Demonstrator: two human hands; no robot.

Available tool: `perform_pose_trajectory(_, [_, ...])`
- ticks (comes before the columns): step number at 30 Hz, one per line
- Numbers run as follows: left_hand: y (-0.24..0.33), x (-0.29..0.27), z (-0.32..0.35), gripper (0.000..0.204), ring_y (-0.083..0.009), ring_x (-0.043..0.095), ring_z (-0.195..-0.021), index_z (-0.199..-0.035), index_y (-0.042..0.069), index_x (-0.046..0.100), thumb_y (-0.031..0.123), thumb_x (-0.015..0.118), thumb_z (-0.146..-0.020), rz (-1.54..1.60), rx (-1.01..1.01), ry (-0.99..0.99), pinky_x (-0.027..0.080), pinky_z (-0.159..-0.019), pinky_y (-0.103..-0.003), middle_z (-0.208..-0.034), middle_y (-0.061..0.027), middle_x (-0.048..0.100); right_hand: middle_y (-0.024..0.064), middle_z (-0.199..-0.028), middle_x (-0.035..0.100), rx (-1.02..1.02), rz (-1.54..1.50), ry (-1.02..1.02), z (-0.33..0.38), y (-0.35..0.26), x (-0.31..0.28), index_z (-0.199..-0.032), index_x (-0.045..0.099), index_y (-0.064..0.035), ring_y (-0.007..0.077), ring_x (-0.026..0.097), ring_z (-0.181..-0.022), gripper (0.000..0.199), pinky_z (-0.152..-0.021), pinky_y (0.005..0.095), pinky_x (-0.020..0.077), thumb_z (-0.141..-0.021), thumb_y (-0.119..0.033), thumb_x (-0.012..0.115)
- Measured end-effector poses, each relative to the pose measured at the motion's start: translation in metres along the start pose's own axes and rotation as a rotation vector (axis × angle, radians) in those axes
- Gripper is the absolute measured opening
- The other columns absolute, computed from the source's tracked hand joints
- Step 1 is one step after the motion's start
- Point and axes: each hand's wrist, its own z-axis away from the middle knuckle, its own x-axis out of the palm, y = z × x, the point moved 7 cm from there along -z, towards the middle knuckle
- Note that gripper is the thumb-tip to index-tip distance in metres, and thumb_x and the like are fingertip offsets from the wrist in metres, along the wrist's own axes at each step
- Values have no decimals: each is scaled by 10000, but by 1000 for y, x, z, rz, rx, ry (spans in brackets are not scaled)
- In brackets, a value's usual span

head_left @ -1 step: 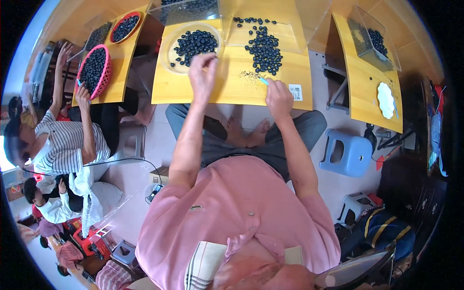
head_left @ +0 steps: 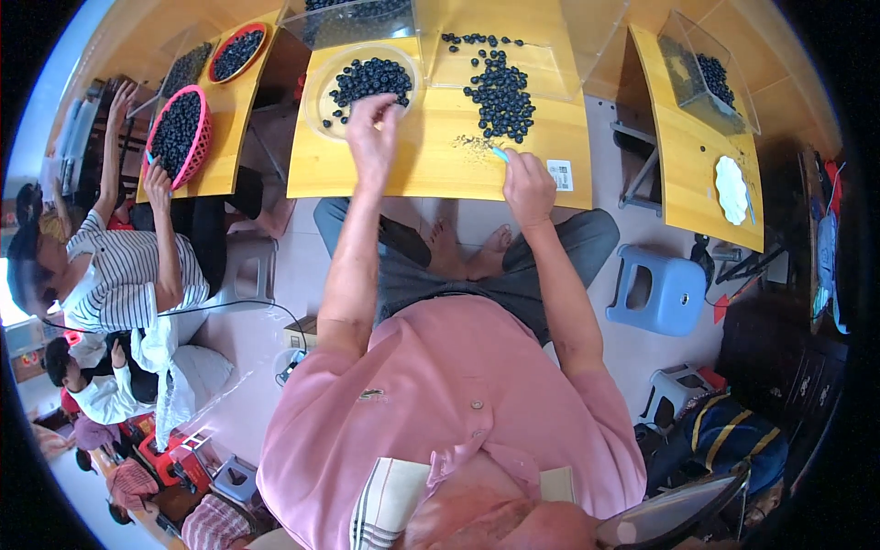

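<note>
My left hand (head_left: 370, 142) is over the near right rim of a clear round tray (head_left: 316, 105), fingers bent together; whatever they hold, if anything, is hidden. Small dark round pieces (head_left: 371, 81) like berries or beads are heaped in that tray. My right hand (head_left: 529, 188) rests by the table's front edge, closed on a small tool with a turquoise handle (head_left: 500, 154); its working end is too small to make out. Beyond the tool lies a loose pile of the same dark round pieces (head_left: 502, 105). Pale brown crumbs (head_left: 472, 144) are scattered beside its tip.
Clear box walls (head_left: 357, 27) stand at the table's back. A white label (head_left: 560, 175) is on the yellow table (head_left: 431, 174). At left a person works with a pink basket (head_left: 200, 137) of dark pieces. A blue stool (head_left: 655, 289) and another yellow table (head_left: 687, 197) are at right.
My left hand has shifted slightly left and nearer the tray's heap. My right hand with the turquoise-handled tool has stayed in place.
</note>
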Motion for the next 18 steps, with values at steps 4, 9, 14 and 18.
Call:
perform_pose_trajectory(4, [21,-8,-25,286,-361,670,-1086,-1133,26,724,-28,743,-853,-236,233,49,560,-924,-449,-1137,-153,701,52,-854,613,8,-15,8,-1,-1,1,-1100,735,-112,254,656,-792,237,-683,396,545,-867,-74,723])
perform_pose_trajectory(9, [20,78,20,194,-323,699,-991,-1087,40,770,91,769,-900,-107,210,-417,579,-850,-407,-1051,-150,732,62,-871,627,8,-51,81,-2,-2,-3,-1115,726,-105,263,657,-809,258,-694,402,548,-860,-68,735])
perform_pose_trajectory(14, [32,120,40,245,-346,689,-985,-1072,22,773,174,804,-882,-104,136,-504,561,-887,-437,-979,-172,713,71,-894,645,21,-92,73,-3,0,-5,-1127,723,-89,271,662,-825,261,-713,409,548,-868,-54,733])
perform_pose_trajectory(18, [27,130,41,233,-358,682,-1012,-1045,12,782,143,816,-855,-207,100,-553,556,-903,-448,-1010,-183,709,71,-891,647,32,-89,58,-3,0,-7,-1123,723,-82,271,664,-828,257,-716,407,548,-868,-51,731])
